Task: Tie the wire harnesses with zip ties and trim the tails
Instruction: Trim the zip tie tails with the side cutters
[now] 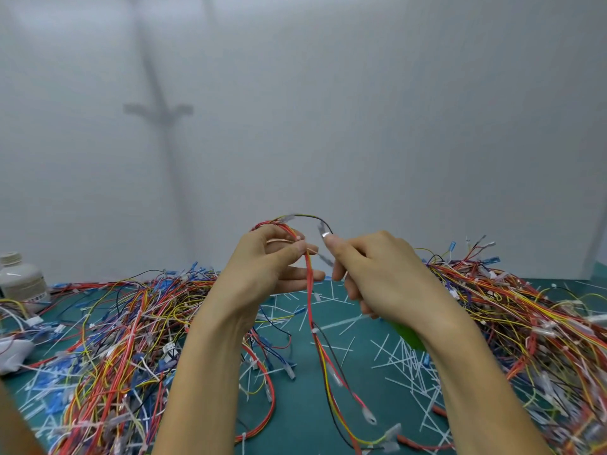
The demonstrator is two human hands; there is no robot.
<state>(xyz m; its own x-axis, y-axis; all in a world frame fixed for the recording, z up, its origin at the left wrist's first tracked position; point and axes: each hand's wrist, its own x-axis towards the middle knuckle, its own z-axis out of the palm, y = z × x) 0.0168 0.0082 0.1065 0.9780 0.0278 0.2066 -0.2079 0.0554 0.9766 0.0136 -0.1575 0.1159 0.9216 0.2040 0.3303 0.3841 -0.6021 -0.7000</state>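
Above the mat [295, 421], head view: left hand [272, 267] pinches the harness [310, 290] at its raised loop. Right hand [381, 274], fingers curled, pinches what looks like a zip tie [325, 258] beside it. Risk: stray wires escape the bundle before cinching, since its length hangs loose.

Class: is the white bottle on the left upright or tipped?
Upright: the bottle stands on its base, cap uppermost.

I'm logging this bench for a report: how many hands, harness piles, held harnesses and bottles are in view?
2 hands: left hand, right hand
2 harness piles: left pile, right pile
1 held harness
1 bottle
Total: 6
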